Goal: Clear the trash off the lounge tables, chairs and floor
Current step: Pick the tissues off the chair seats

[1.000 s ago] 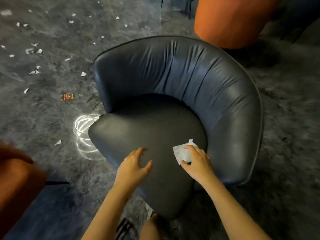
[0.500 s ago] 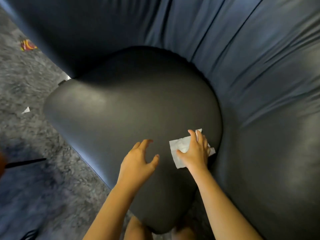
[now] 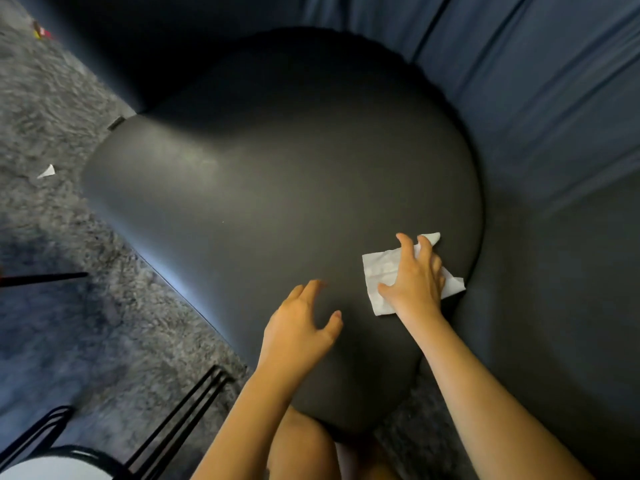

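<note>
One dark chair (image 3: 277, 188) across centre frame, grey carpet (image 3: 69, 306) at left. Left hand (image 3: 298, 327) lower centre, relaxed and empty above seat; right hand (image 3: 414, 282) just right of it, fingers spread, pressing white napkin (image 3: 379, 268) against seat. Paper scrap (image 3: 46, 171) on carpet, mid-left.

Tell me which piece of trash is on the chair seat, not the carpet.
The large white napkin under the right hand, on the dark seat. The small white scrap and the red-and-yellow wrapper both lie on the carpet.
</note>
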`<state>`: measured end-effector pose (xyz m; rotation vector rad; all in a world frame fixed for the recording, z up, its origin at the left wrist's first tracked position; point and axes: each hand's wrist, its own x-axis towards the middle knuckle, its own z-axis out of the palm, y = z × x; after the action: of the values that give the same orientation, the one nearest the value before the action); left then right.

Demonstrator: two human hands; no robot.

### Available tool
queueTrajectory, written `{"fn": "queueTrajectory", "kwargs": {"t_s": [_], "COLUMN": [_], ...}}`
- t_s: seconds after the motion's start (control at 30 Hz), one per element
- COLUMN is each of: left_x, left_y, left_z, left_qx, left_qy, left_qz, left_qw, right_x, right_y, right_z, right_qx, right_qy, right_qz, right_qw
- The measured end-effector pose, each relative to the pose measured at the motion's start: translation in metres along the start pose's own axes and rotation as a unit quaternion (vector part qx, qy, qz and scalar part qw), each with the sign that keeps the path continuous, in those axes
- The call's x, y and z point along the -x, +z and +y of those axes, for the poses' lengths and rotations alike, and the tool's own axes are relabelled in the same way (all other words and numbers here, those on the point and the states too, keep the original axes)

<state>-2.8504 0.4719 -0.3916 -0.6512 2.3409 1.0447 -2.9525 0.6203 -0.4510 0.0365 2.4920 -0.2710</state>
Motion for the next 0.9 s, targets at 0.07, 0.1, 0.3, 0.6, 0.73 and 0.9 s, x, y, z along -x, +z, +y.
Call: {"fn": "queueTrajectory", "kwargs": {"t_s": [0.07,0.1,0.3,0.6,0.73,0.9], "left_x": [0.0,0.001,0.013,0.048,0.081,0.12], "left_y": [0.005,0.008,0.011,-0.059,-0.122,-0.2], "left_z": [0.003,0.004,0.002,0.007,0.021,0.018], "left_qx": [0.012,0.016,0.036,0.048,0.067,0.147], "left_qy": [0.0,0.001,0.016,0.023,0.062,0.055], "left_qz": [0.005,0.005,0.01,0.098,0.152,0.232], "left_qw": [1.0,1.0,0.999,0.994,0.984,0.96], "right_x": [-0.003,-0.005,-0.005,0.052,0.099,0.158], "right_y": [-0.003,-0.005,-0.008,-0.043,-0.076,-0.116], "right_z": [0.005,0.007,0.006,-0.078,-0.147,-0.238], "right_qx": [-0.001,-0.01,-0.03,-0.131,-0.178,-0.199], "right_qy": [-0.013,-0.021,-0.11,-0.239,-0.3,-0.378], "right_qz": [0.019,0.027,0.051,0.043,0.051,0.039], "right_qw": [1.0,0.999,0.992,0.961,0.936,0.903]}}
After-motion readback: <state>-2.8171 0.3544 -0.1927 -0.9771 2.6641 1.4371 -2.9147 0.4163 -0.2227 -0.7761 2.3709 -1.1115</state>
